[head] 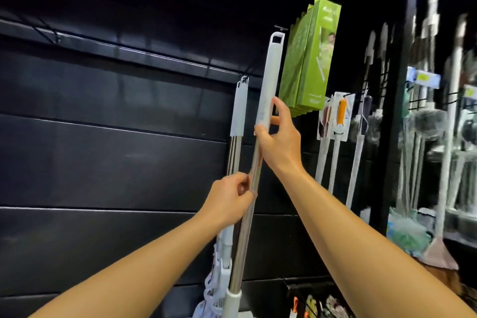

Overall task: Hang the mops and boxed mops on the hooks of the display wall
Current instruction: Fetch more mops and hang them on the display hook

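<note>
I hold a mop [268, 80] upright against the black display wall [108, 157]; it has a steel pole and a pale grey handle. My right hand [277, 137] grips it where the grey handle meets the pole. My left hand [232, 196] grips the steel pole lower down. The handle's loop end sits just below a black hook [280, 27]. Another mop [238, 108] of the same kind hangs from a hook just to the left. Several green boxed mops [308, 59] hang on hooks to the right.
Carded brushes [335, 116] and white-handled brooms and dusters [438, 116] hang further right. Small packaged items [317, 302] fill the lower right. The wall's left panels are plain black slats.
</note>
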A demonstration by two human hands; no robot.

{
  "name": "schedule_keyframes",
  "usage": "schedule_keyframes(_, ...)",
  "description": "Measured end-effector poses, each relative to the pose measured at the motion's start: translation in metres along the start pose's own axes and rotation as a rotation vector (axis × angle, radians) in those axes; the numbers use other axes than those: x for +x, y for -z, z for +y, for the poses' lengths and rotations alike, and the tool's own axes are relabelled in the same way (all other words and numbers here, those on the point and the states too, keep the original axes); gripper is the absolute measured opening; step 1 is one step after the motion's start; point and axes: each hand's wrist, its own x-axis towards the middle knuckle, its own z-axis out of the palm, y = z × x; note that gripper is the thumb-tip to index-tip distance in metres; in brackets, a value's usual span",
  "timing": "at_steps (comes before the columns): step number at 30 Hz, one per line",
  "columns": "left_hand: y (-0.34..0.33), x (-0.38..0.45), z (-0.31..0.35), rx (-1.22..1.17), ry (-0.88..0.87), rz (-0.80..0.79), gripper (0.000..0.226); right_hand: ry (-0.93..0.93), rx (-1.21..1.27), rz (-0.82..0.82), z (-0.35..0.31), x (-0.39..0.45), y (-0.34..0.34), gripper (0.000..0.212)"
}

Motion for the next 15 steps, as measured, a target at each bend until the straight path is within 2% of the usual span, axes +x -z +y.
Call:
schedule_keyframes(3, -0.007, 0.027, -0.006, 0.018, -0.004, 0.048, 0.005, 0.007, 0.018, 0.029, 0.016, 0.022, -0.006, 0.062)
schedule_keyframes(15, -0.039, 0.107, -0.045, 0.092, 0.075, 0.157, 0.010, 0.028, 0.026, -0.031, 0.088, 0.088, -0.047, 0.063)
